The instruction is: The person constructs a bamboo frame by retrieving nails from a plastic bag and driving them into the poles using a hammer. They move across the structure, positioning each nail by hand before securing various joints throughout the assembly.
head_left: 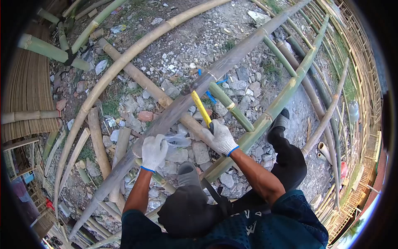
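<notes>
My right hand [220, 136], in a white glove with a blue cuff edge, is closed round the black end of a yellow-handled tool [200, 108]. The tool's far end meets a thick grey bamboo pole [166, 115] that runs diagonally. My left hand [154, 152], gloved alike, is closed at that pole's near side, with clear plastic [178, 141] beside its fingers. What the fingers pinch is too small to make out. Between the grey pole and a green pole [271, 112] lies a short green crosspiece [230, 105]. Blue strips [210, 97] hang by the joint.
A long curved bamboo [111, 71] arches across the left. A brown pole [143, 78] passes under the grey one. Rubble and stones [201, 152] cover the ground. More poles [321, 103] lie at the right. A woven bamboo panel [29, 83] stands at the left.
</notes>
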Motion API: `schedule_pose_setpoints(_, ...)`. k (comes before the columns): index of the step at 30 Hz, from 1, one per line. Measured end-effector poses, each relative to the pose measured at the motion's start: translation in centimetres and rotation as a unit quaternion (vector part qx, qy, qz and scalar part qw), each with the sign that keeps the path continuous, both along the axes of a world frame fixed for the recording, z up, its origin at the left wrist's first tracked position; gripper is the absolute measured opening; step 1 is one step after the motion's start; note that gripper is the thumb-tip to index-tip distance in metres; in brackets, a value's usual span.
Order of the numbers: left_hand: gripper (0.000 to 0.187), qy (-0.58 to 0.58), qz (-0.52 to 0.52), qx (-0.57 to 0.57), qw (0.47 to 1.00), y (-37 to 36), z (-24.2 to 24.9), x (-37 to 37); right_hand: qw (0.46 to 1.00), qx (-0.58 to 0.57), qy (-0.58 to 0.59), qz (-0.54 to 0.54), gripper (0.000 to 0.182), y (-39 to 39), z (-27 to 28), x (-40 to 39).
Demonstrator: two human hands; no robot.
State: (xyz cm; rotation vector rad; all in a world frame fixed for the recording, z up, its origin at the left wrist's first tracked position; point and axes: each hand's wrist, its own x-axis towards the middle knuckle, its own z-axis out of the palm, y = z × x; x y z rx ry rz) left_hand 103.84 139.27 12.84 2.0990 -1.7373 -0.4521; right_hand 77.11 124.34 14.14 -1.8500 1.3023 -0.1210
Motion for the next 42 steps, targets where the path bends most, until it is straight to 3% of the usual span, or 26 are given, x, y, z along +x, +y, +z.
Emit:
schedule_pose_setpoints(3, 0.010, -0.015, 0.061, -0.134, 0.989, -1.8, 0.5, 0.3, 0.998, -0.060, -0.007, -0.011, 0.034, -0.9, 0.6, -0.5)
schedule_pose_setpoints(4, 0.011, 0.016, 0.123, -0.099, 0.987, -1.9, 0.4, 0.7, 0.998, -0.062, -0.012, -0.015, 0.033, -1.2, 1.0, -0.1)
schedule_pose_setpoints(7, 0.014, 0.035, 0.248, -0.142, 0.958, -3.0, -1.7, 3.1, 0.998, -0.023, -0.030, -0.041, 0.032, -2.7, 2.0, 3.0)
schedule_pose_setpoints(9, 0.023, 0.037, 0.303, -0.072, 0.950, -3.0, -2.9, 4.2, 0.995, -0.059, -0.068, -0.036, 0.035, -3.0, 0.5, 5.6)
schedule_pose_setpoints(11, 0.026, 0.037, 0.343, -0.014, 0.938, -2.4, -3.6, 4.1, 0.982, -0.150, -0.116, -0.026, 0.054, -2.6, -2.8, 8.2)
schedule_pose_setpoints(15, 0.027, -0.022, 0.375, 0.031, 0.926, -1.5, -4.4, 2.7, 0.983, -0.175, -0.062, 0.004, 0.057, -1.2, -5.7, 13.0)
schedule_pose_setpoints(18, 0.025, -0.057, 0.379, 0.023, 0.923, -1.2, -5.7, 2.6, 0.986, -0.161, -0.031, 0.011, 0.056, -0.7, -4.2, 14.4)
schedule_pose_setpoints(26, 0.025, -0.039, 0.365, 0.002, 0.930, -1.9, -5.9, 2.6, 0.988, -0.146, 0.019, 0.054, 0.054, -1.5, -5.6, 14.7)
schedule_pose_setpoints(33, 0.030, -0.023, 0.375, -0.036, 0.926, -1.5, -6.1, 2.8, 0.988, -0.133, 0.078, 0.016, 0.052, -1.6, -5.4, 16.7)
schedule_pose_setpoints(34, 0.030, -0.026, 0.376, -0.034, 0.926, -2.0, -5.3, 2.5, 0.983, -0.178, 0.054, 0.003, 0.046, -1.5, -6.2, 16.7)
schedule_pose_setpoints(37, 0.032, -0.007, 0.384, 0.002, 0.923, -0.9, -5.2, 2.6, 0.997, -0.078, -0.017, 0.015, 0.039, -2.5, -4.9, 15.0)
schedule_pose_setpoints(41, 0.035, 0.029, 0.392, 0.002, 0.920, -1.3, -4.3, 2.4, 0.994, -0.059, -0.075, -0.049, 0.033, -1.5, -0.9, 10.1)
schedule_pose_setpoints(42, 0.036, 0.033, 0.393, -0.009, 0.919, -1.0, -4.6, 2.4, 0.987, -0.110, -0.099, -0.067, 0.033, -0.4, -0.5, 8.2)
